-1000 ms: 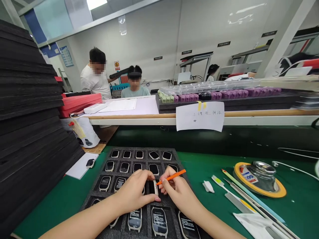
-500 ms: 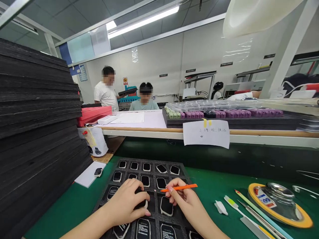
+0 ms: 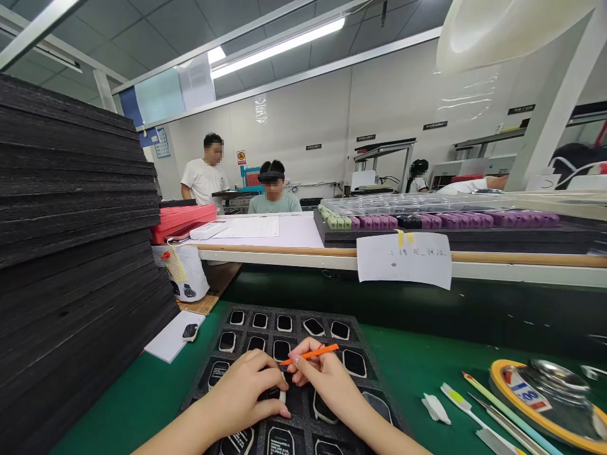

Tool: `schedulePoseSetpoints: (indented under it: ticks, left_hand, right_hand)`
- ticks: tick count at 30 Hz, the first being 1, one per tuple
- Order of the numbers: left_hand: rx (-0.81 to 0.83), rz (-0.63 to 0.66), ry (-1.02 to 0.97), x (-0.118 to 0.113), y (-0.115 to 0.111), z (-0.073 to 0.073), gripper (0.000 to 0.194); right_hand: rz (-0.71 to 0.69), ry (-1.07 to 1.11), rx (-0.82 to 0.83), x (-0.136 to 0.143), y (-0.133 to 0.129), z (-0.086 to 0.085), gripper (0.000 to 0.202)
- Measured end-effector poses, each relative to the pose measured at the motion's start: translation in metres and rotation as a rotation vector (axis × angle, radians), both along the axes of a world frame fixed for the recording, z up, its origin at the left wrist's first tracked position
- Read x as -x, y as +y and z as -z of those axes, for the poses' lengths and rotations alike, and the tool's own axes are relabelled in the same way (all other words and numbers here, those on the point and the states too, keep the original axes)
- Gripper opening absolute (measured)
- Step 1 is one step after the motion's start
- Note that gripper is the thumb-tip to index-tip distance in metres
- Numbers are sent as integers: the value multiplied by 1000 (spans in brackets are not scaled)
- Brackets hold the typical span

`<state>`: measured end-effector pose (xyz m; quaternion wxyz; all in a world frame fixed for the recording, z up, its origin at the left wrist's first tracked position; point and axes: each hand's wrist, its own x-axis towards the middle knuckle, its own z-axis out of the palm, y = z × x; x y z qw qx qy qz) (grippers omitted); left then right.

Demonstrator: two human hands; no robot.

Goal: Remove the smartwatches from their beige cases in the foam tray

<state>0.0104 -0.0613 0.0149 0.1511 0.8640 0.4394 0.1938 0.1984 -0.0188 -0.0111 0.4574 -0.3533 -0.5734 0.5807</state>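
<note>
Watch held under curled left hand.

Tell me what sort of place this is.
Probably a smartwatch assembly or inspection workshop: rows of smartwatches sit in a compartmented foam tray, the right hand holds an orange pointed tool, and black foam sheets stand stacked nearby.

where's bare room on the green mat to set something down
Bare green mat lies right of the foam watch tray, short of the crumpled white scrap, and between tray and black foam stack, nearer than the white pad. Crowded: far right, with toothbrush and tweezers.
</note>
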Motion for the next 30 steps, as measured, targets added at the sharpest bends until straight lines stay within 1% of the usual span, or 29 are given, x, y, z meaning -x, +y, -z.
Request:
schedulePoseSetpoints:
  ticks: [2,6,8,12,16,19,24,30]
  left_hand:
    - [21,-20,-40,0,0,1,28]
    - [84,-92,-128,3,1,5,48]
    - [119,-111,-157,3,3,7,53]
    - [173,-121,-190,4,4,8,54]
    - [188,-142,-198,2,3,7,50]
    - [196,-158,-196,2,2,5,51]
    - [196,-187,-196,-1,0,4,52]
    - [173,-203,-217,-2,1,10,57]
  right_hand:
    - [6,-9,-1,-4,-1,3,54]
    - [14,-26,3,-7,-3,5,47]
    - [16,-35,4,-7,-4,5,44]
    - [-4,-63,1,-7,-7,5,37]
    - [-27,-94,-30,-7,-8,8,28]
    - [-40,-122,-63,-7,-7,11,25]
    - [-57,-166,-103,-7,-6,14,27]
    - [-75,-187,-120,-7,-2,22,33]
